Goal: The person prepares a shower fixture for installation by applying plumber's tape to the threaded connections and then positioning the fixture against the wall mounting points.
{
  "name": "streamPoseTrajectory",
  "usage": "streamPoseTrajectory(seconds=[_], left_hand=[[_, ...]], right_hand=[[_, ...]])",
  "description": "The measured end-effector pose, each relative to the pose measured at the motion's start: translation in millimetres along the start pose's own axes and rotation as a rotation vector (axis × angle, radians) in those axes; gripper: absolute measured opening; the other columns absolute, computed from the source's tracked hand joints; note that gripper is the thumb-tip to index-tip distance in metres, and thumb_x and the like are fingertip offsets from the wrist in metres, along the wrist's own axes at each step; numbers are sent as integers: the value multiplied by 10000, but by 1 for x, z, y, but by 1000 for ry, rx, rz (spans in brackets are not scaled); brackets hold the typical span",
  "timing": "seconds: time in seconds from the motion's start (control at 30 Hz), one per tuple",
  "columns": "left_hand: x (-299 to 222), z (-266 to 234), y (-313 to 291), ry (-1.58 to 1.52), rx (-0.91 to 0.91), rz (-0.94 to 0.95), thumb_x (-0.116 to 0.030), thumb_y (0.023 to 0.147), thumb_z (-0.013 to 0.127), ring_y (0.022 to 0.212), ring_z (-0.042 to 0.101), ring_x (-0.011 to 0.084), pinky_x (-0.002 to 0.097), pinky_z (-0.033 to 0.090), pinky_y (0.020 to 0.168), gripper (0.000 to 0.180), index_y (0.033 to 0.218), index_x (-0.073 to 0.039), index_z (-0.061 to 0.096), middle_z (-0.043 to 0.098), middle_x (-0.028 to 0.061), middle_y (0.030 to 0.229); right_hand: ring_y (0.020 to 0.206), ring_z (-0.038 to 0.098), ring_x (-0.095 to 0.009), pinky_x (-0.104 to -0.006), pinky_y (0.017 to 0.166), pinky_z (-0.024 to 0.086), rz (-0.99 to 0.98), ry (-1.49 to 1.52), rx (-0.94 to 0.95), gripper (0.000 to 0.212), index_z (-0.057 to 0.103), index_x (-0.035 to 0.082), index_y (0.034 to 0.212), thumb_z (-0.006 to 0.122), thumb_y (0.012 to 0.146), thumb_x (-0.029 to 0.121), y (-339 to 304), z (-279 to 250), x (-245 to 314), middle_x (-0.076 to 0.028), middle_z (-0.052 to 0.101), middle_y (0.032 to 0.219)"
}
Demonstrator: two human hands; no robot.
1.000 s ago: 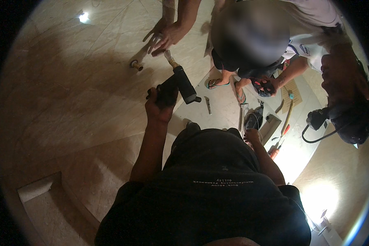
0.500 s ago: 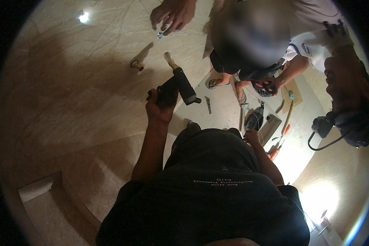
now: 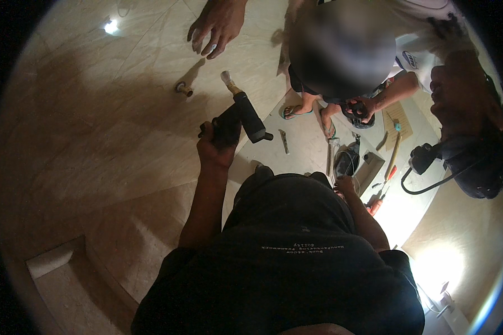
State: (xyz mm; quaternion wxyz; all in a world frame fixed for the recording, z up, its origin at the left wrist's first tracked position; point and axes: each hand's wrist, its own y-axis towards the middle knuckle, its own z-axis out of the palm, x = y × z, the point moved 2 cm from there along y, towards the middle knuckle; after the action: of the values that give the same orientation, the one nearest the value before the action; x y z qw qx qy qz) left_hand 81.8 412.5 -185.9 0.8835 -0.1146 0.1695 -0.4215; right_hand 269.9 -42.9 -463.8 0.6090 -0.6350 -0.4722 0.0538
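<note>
Both hands are in view, well apart. The left hand (image 3: 218,146) is raised in front of the person and clenched around the grip of a black, chunky, pistol-shaped power tool (image 3: 241,118), fingers wrapped tight over its dark handle. That tool has a thick matt-black barrel running up and to the left, ending in a short brass-coloured neck and a pale, flared round tip (image 3: 226,77) that points at the cream marble-patterned wall surface (image 3: 95,123); the tip looks close to the surface, though whether it touches cannot be told. A small black lug sticks out at the barrel's lower right end. Near the tip, to its left, a little brass-coloured fitting (image 3: 183,89) protrudes from the same pale surface and throws a shadow. The right hand (image 3: 343,183) hangs low beside the person's dark trousers, just by a dark rounded object (image 3: 347,161) on the floor; whether it grips anything cannot be told. Above, another person's open hand (image 3: 215,25) lies flat, fingers spread, against the marble. A crouching co-worker in a white shirt (image 3: 425,39) is at the upper right, with sandalled feet on the pale floor (image 3: 307,145), where a wooden-handled hammer (image 3: 393,153) and an orange-handled screwdriver (image 3: 379,196) lie.
</note>
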Motion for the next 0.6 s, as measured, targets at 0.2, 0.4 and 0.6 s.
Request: streamPoseTrajectory(seconds=[0.2,0.4,0.6], left_hand=[[4,15,-6,34,-56,-16,-157,898,705,1087,626,359,533,486,1018,147,981,-42,666,677,165,1066],[1,10,-7,21,-60,-2,-161,924,672,1091,623,362,538,484,1019,154,1003,-31,654,674,167,1072],[-14,-6,-7,67,93,-3,-166,947,641,1089,623,352,516,481,1009,152,1031,-40,647,670,168,1095]], right_hand=[[580,685,-240,-390,498,580,5,-67,-54,229,647,-8,1101,624,915,124,-7,-5,3,-124,677,766],[586,688,-251,-391,498,567,11,-100,-94,177,664,-2,1015,636,885,114,-13,8,9,-123,684,773],[631,695,-246,-389,536,563,-51,-40,-35,154,672,53,895,702,812,179,14,21,-15,-80,690,776]])
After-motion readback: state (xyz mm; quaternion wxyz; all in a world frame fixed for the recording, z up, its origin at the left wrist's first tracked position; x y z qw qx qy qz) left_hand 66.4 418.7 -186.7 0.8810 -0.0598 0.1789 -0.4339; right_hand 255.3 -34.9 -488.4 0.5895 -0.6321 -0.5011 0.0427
